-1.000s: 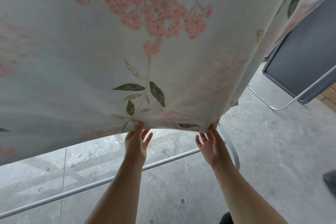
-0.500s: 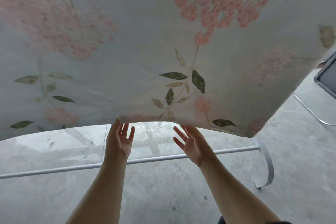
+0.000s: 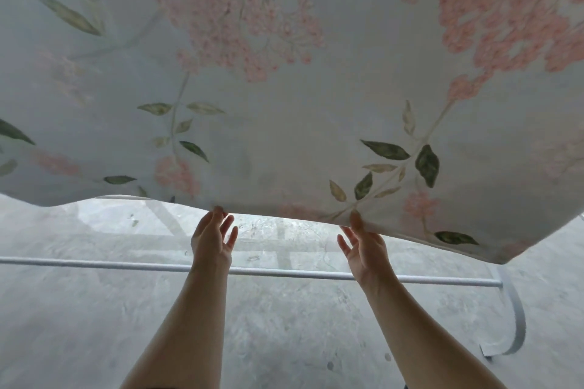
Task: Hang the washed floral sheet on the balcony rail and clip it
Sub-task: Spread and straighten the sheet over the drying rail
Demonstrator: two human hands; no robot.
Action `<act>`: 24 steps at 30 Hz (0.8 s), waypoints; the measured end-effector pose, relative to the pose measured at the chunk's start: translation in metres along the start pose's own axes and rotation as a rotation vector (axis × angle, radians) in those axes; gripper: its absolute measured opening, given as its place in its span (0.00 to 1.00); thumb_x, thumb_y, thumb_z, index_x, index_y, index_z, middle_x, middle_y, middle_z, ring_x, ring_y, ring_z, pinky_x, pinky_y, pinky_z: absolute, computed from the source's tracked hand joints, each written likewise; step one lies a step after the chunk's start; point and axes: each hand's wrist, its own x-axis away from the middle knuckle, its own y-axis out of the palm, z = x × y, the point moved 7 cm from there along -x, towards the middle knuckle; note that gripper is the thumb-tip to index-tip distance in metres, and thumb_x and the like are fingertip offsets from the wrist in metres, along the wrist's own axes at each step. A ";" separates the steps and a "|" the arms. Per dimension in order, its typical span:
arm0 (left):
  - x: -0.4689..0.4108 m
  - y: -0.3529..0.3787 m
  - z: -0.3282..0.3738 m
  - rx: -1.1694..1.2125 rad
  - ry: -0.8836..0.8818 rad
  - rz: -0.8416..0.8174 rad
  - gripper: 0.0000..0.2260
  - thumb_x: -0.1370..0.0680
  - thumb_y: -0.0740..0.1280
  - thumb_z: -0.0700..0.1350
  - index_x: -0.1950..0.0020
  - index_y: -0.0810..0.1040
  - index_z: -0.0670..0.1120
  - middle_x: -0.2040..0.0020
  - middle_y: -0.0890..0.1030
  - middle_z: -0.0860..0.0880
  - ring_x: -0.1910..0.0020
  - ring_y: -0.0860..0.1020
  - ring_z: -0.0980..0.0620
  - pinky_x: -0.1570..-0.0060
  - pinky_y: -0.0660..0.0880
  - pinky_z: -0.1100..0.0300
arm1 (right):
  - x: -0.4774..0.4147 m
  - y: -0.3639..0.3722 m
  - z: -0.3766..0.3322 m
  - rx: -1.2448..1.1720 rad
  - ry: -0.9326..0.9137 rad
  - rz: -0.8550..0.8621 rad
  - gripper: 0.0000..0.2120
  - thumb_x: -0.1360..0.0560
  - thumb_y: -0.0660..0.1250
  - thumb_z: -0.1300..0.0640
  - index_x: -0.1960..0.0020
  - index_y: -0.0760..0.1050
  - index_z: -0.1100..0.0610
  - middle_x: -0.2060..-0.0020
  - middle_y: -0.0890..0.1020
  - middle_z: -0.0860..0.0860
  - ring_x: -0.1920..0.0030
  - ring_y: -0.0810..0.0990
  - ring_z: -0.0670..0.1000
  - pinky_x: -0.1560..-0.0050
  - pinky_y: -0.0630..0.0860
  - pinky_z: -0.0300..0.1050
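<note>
Both hands have risen to the hem of the floral sheet [image 3: 284,136], which hangs above each grip. The right hand [image 3: 363,249] pinches it; the left hand [image 3: 211,240] touches, hold uncertain. Secure both pinches, then draw outward evenly, smoothing it.

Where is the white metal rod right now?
Head view: the white metal rod runs horizontally below the hem of the floral sheet, behind the wrists of the left hand and right hand, ending at a curved foot on the right.
</note>
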 end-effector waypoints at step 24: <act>0.003 -0.034 0.013 0.186 -0.074 -0.163 0.13 0.20 0.60 0.40 0.36 0.70 0.46 0.45 0.79 0.51 0.41 0.75 0.50 0.41 0.70 0.49 | 0.022 0.053 0.064 0.042 0.169 -0.243 0.15 0.29 0.66 0.54 0.43 0.75 0.51 0.39 0.78 0.47 0.38 0.75 0.51 0.46 0.72 0.49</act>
